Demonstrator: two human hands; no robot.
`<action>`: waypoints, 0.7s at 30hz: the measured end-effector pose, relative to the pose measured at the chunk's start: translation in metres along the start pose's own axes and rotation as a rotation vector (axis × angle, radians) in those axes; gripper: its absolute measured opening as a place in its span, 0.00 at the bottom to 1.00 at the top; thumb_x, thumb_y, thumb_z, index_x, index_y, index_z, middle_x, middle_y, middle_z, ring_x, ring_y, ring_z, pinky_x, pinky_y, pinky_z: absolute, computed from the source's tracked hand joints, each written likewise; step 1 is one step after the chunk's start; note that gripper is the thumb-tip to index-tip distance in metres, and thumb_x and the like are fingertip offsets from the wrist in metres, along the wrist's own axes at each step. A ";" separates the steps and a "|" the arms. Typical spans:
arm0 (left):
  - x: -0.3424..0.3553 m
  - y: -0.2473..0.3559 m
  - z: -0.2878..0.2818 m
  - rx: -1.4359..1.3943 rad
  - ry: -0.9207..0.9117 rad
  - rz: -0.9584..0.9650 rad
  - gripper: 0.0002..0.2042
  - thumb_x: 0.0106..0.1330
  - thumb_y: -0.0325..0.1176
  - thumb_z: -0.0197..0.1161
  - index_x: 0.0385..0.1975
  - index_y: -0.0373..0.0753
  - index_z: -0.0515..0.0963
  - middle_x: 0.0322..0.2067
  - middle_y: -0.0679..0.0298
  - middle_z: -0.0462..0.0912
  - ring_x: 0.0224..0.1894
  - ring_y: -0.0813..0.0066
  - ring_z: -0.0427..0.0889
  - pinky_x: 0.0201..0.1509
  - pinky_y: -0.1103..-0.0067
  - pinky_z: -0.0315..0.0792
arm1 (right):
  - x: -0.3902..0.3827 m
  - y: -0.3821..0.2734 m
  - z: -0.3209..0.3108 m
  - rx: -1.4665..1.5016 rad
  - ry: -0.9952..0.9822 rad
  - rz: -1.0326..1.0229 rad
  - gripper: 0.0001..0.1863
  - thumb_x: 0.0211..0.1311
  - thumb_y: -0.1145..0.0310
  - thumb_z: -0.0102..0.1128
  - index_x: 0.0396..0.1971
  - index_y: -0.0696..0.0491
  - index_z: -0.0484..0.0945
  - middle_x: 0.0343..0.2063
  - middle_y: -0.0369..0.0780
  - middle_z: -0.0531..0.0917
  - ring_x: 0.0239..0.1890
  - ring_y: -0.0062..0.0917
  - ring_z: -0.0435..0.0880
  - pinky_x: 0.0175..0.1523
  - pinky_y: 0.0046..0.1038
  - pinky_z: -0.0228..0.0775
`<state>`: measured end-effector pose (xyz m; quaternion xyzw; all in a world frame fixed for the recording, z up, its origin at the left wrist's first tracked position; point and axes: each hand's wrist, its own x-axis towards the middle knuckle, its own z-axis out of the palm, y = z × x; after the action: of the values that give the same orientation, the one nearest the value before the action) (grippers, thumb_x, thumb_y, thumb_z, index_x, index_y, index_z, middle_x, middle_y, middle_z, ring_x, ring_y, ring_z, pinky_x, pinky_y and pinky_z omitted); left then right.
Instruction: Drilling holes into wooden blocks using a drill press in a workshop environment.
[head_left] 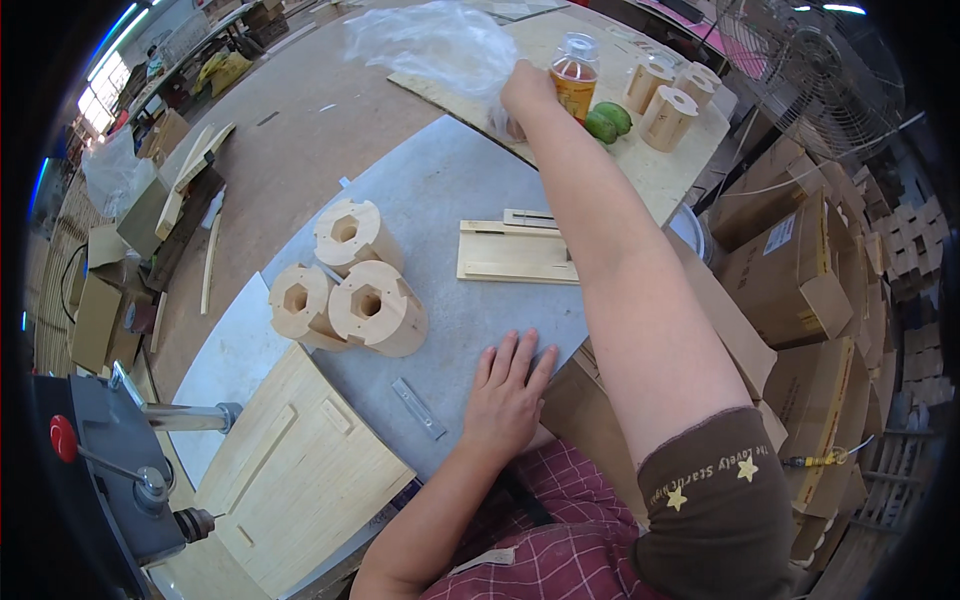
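Note:
Fingers spread, my left hand (507, 402) rests flat on the grey-covered table (450, 180). Near it lies a small metal strip (418, 408). Three wooden cylinders (377, 306) with hexagonal holes stand to its left, and a pale grooved wooden piece (512, 250) lies farther up. My right arm stretches to the far board, where my right hand (527, 92) is closed on a clear plastic bag (440, 45); its fingertips are partly hidden. Beside that hand are a bottle (574, 85) of orange liquid and green fruits (608, 122).
Several wooden cylinders (668, 120) stand on the far board. A drill press (120, 480) with a red-knobbed lever is at the lower left, by a wooden panel (300, 470). Cardboard boxes (790, 270) and a large fan (815, 70) occupy the right side.

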<state>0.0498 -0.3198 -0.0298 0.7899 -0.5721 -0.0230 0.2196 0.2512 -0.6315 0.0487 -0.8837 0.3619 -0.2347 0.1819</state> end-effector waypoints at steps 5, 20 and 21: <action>-0.001 -0.001 0.002 0.014 -0.009 0.007 0.33 0.43 0.34 0.66 0.55 0.47 0.66 0.58 0.57 0.62 0.60 0.57 0.60 0.62 0.62 0.55 | -0.018 -0.006 -0.011 -0.097 -0.156 -0.118 0.24 0.52 0.69 0.52 0.50 0.61 0.65 0.47 0.61 0.70 0.52 0.49 0.70 0.55 0.38 0.66; 0.014 0.013 0.000 0.238 -0.124 0.100 0.39 0.41 0.31 0.67 0.59 0.40 0.59 0.60 0.51 0.58 0.62 0.51 0.56 0.64 0.61 0.51 | -0.285 0.271 -0.180 0.148 0.219 -0.103 0.12 0.50 0.73 0.57 0.38 0.55 0.75 0.32 0.41 0.76 0.30 0.26 0.75 0.37 0.25 0.68; 0.020 0.016 0.004 0.261 -0.147 0.137 0.39 0.42 0.30 0.67 0.60 0.40 0.59 0.60 0.51 0.57 0.62 0.51 0.56 0.64 0.61 0.51 | -0.318 0.308 -0.174 0.135 0.125 0.094 0.14 0.49 0.71 0.57 0.39 0.55 0.75 0.35 0.45 0.77 0.37 0.35 0.78 0.44 0.34 0.70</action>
<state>0.0409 -0.3430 -0.0226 0.7671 -0.6372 0.0088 0.0739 -0.2142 -0.6345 -0.0492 -0.8349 0.3971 -0.3046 0.2289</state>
